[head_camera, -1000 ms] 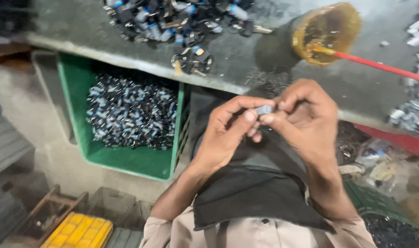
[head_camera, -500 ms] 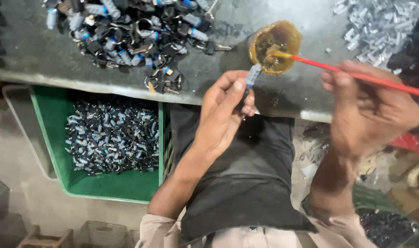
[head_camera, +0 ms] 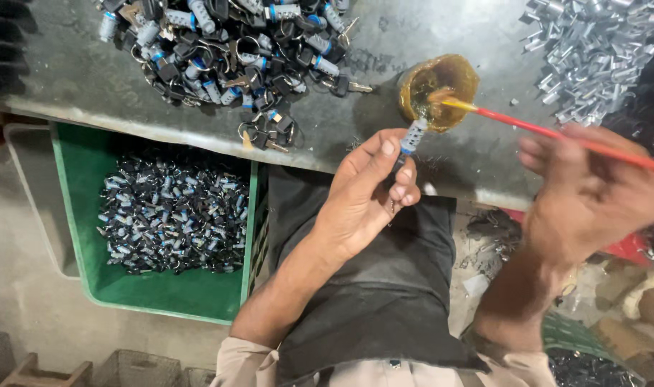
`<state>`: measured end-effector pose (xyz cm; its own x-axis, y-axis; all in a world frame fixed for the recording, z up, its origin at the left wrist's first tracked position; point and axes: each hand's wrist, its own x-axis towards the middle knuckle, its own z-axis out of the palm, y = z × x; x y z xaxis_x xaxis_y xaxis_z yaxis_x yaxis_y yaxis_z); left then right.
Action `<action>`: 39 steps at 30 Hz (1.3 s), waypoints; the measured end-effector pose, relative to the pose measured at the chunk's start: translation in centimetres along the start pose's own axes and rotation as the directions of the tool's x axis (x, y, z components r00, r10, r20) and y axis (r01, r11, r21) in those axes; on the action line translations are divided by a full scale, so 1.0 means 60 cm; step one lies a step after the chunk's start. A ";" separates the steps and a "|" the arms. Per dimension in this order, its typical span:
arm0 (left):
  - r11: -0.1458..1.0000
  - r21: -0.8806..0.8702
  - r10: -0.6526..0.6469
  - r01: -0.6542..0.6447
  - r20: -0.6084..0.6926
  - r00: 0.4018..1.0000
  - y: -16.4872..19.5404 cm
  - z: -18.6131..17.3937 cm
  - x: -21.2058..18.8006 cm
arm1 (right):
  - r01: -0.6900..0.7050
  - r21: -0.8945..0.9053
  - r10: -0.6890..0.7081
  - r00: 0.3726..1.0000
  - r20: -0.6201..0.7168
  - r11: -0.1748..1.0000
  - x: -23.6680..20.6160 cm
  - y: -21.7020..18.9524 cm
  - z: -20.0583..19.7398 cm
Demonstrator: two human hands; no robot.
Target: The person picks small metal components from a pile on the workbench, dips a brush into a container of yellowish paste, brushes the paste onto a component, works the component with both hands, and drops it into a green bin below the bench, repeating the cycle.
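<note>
While the left hand (head_camera: 366, 190) pinches a small metal lock cylinder (head_camera: 413, 135) upright between thumb and fingertips, just at the counter's (head_camera: 69, 79) near edge, the right hand (head_camera: 592, 197) is closed around the red handle of a brush (head_camera: 556, 134) whose bristle end sits inside the little amber cup (head_camera: 438, 89) of oily stuff at about 1 o'clock from the cylinder. The cup and the cylinder are close together but not touching. By the look of it the step in hand is loading the brush, with the part held ready beside the cup. The next move would seem to call for lifting the bristles out and dabbing them onto the cylinder's tip without dripping, while the left hand holds it steady. At 10 o'clock on the counter lies a heap of keyed locks (head_camera: 227, 50); a pile of bright metal pieces (head_camera: 592, 50) sits at 2 o'clock. Below the counter, at 8 o'clock, a green crate (head_camera: 162, 294) holds many more dark locks.
</note>
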<state>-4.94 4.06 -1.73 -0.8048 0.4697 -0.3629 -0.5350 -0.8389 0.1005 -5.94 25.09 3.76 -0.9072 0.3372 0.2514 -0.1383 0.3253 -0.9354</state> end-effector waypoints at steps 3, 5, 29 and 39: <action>0.998 0.062 -0.004 -0.005 0.150 0.989 0.046 0.017 -0.048 | -0.059 -0.391 0.218 0.900 0.377 0.918 0.009 -0.013 -0.013; 0.938 0.337 -0.007 -0.074 0.232 0.973 0.111 0.016 -0.097 | 0.066 -0.491 0.209 0.849 0.485 0.869 0.002 -0.005 -0.019; -0.638 0.642 0.661 0.426 0.172 0.730 0.159 0.007 -0.026 | 0.600 -0.504 0.052 0.610 0.791 0.621 -0.039 0.044 -0.052; -0.697 0.667 0.584 0.263 0.316 0.748 0.149 0.002 -0.020 | 0.207 -0.537 0.134 0.839 0.527 0.817 -0.061 0.053 -0.083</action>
<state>-8.79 -3.94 -0.28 -0.9954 -0.0523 0.0799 -0.0105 0.8917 0.4526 -1.09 29.30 1.11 -0.9892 -0.1392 -0.0455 -0.0875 0.8106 -0.5790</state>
